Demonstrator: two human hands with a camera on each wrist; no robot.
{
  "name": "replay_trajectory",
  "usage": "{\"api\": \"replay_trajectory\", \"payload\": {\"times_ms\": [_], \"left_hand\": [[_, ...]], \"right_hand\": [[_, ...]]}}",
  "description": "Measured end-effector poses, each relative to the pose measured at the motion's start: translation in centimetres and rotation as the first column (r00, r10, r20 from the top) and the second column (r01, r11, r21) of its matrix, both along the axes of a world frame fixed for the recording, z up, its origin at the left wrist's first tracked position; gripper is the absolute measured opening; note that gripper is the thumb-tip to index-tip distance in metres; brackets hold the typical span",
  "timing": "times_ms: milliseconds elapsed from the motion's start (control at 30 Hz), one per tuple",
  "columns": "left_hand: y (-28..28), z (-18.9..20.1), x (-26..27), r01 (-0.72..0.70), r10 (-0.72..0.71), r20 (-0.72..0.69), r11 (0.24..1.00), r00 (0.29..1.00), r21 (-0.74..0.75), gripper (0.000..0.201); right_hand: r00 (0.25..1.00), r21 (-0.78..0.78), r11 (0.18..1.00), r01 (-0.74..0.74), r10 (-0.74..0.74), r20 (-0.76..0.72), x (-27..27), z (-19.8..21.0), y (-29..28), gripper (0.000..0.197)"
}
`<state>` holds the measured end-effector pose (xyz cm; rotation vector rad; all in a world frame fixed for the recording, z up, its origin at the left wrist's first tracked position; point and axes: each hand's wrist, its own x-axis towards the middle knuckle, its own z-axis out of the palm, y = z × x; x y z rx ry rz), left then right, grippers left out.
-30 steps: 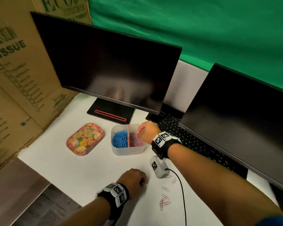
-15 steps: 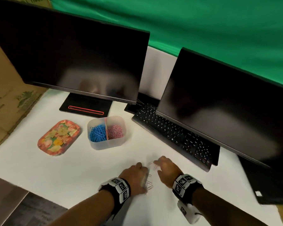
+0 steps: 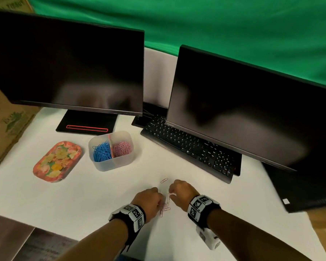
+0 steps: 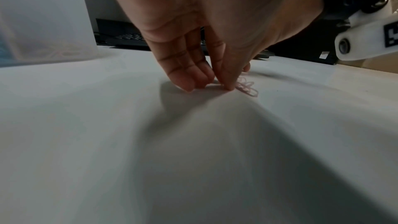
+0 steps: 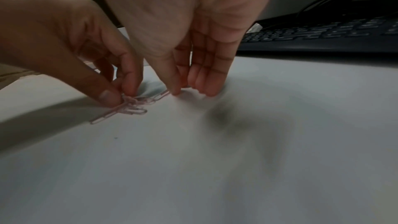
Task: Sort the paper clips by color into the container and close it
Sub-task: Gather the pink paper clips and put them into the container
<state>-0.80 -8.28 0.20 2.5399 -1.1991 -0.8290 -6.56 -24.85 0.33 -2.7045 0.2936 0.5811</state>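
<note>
A clear two-part container (image 3: 113,164) holds blue paper clips (image 3: 101,152) on the left and pink paper clips (image 3: 122,148) on the right. Its floral lid (image 3: 57,161) lies to its left. Loose pink clips (image 3: 165,207) lie on the white table between my hands. One more clip (image 3: 164,180) lies just beyond them. My left hand (image 3: 157,201) pinches a tangled bunch of pink clips (image 5: 131,106) with thumb and forefinger, low on the table. My right hand (image 5: 180,90) points down, with thumb and forefinger closed on the end of a single pink clip (image 5: 162,95).
Two dark monitors (image 3: 68,68) (image 3: 252,113) stand at the back, with a black keyboard (image 3: 188,147) under the right one. Cardboard boxes (image 3: 6,125) stand at the left. The table's front edge (image 3: 36,226) is near my left forearm.
My right hand has come back from the container to the loose pink clips beside the left hand. Both hands now work at the clips. The head view has swung right.
</note>
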Motion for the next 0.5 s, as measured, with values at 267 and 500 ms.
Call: {"api": "replay_trajectory", "payload": {"times_ms": [267, 500], "left_hand": [[-0.2, -0.2, -1.5, -0.054, 0.054, 0.005, 0.998, 0.999, 0.042, 0.043], [-1.1, -0.1, -1.3, -0.037, 0.036, 0.01, 0.998, 0.999, 0.051, 0.024]], "right_hand": [[0.999, 0.049, 0.998, -0.036, 0.034, 0.04, -1.2, -0.1, 0.2, 0.033], [0.998, 0.036, 0.999, 0.033, -0.035, 0.059, -1.5, -0.4, 1.9, 0.027]]}}
